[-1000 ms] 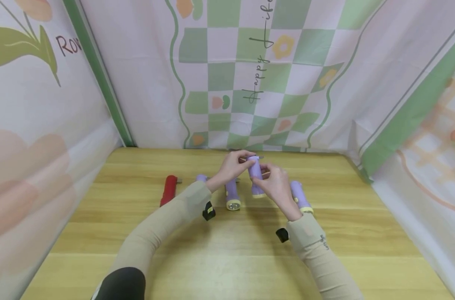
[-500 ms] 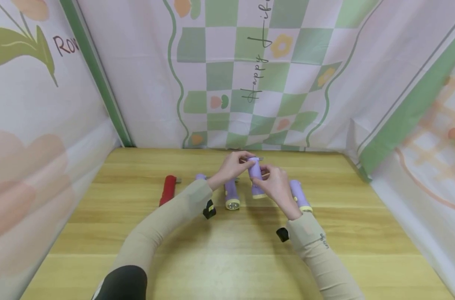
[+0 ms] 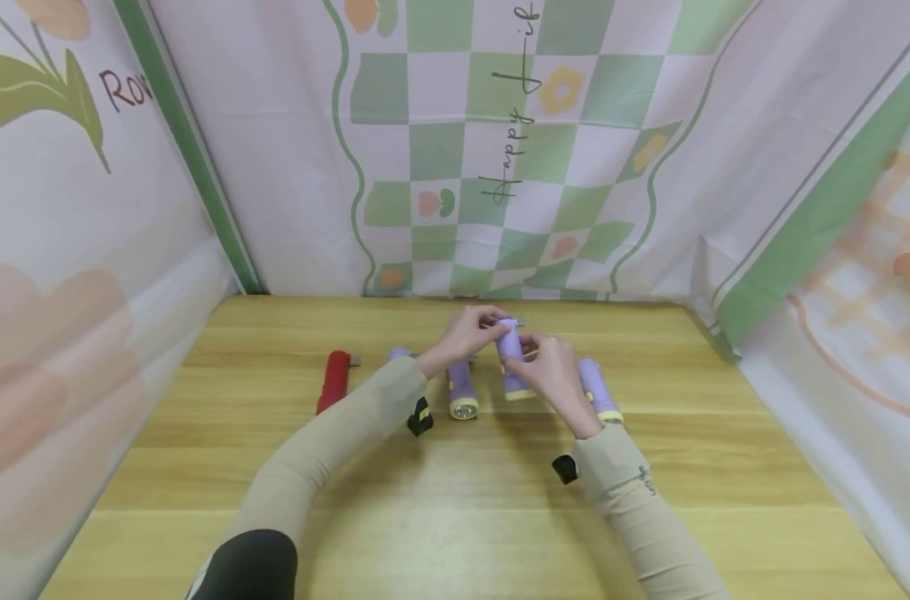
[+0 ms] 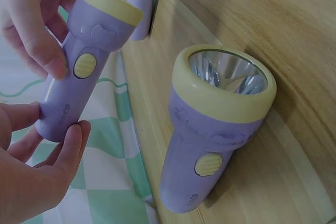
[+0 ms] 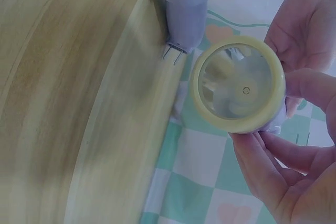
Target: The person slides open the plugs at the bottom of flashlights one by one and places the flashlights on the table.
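Observation:
Both hands hold one purple flashlight [image 3: 509,343] with a cream rim, its lens end tilted down toward the person. My left hand [image 3: 465,333] pinches the tail end between thumb and fingers, beside a small metal plug [image 3: 520,322] jutting out there. Lower on the barrel, my right hand [image 3: 554,373] grips it, thumb close to the cream switch [image 4: 85,65] in the left wrist view. The round clear lens [image 5: 236,85] faces the right wrist camera. Left of the held one, a similar purple flashlight [image 3: 462,385] lies on the wooden table [image 3: 455,517].
A red flashlight [image 3: 335,377] lies at the left, its plug prongs [image 3: 355,361] out. Another purple flashlight [image 3: 399,353] is mostly hidden behind the left wrist. Beyond the right wrist lies a further purple flashlight [image 3: 596,387]. A checked cloth curtain [image 3: 492,217] hangs along the table's back edge.
The held flashlight and the left hand have sunk very slightly. Both grips look the same, and the head view has shifted a little.

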A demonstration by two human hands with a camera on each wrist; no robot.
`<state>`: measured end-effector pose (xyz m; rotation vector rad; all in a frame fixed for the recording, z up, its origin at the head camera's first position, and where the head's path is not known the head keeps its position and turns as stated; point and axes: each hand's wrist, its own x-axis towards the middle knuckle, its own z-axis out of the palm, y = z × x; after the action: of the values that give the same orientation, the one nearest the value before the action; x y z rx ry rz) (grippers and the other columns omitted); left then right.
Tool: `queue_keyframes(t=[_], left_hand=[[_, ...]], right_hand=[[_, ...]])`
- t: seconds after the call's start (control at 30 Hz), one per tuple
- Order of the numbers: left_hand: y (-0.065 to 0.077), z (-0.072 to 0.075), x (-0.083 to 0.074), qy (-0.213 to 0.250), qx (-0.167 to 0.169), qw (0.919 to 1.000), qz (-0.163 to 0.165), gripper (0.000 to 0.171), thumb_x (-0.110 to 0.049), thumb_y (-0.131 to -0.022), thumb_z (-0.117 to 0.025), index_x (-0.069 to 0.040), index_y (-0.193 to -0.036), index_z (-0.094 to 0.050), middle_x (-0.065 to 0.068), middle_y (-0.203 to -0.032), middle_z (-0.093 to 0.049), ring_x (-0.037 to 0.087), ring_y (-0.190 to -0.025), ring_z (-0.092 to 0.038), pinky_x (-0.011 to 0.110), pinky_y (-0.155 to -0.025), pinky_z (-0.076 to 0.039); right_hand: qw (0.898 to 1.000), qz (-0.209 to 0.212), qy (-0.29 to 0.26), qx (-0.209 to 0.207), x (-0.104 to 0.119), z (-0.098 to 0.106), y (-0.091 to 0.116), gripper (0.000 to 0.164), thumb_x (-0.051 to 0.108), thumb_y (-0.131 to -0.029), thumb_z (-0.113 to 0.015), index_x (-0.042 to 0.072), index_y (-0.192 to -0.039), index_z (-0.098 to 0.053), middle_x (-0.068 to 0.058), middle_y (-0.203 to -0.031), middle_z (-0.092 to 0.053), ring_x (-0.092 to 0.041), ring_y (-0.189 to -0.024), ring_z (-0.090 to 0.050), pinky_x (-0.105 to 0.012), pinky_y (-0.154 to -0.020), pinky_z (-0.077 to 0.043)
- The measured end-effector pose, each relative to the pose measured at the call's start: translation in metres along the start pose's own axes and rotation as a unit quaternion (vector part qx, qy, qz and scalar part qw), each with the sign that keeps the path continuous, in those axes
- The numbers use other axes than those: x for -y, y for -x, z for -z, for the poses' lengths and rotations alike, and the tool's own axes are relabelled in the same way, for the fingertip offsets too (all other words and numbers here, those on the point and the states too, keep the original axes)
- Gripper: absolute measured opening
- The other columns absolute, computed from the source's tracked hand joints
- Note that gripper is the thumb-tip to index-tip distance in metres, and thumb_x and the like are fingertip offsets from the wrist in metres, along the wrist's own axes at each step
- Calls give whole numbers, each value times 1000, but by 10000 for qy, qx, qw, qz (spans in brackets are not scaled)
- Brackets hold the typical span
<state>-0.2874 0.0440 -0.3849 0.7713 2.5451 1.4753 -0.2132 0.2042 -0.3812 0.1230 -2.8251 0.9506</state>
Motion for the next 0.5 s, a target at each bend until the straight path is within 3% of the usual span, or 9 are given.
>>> queue_keyframes(t=[0.5], left_hand=[[-3,-2,3,-18,290,9995,135,31,-19,-97,-62,-4,-124,-66,16,-127,-68,32,-113,-67,29,-87,-59]], right_hand=[[9999,-27,101,118,-6,-3,-1,41,25,-86,-72,-2,-116,-68,-21,-113,-73,-34,-98,-73,-42,-79,-62]])
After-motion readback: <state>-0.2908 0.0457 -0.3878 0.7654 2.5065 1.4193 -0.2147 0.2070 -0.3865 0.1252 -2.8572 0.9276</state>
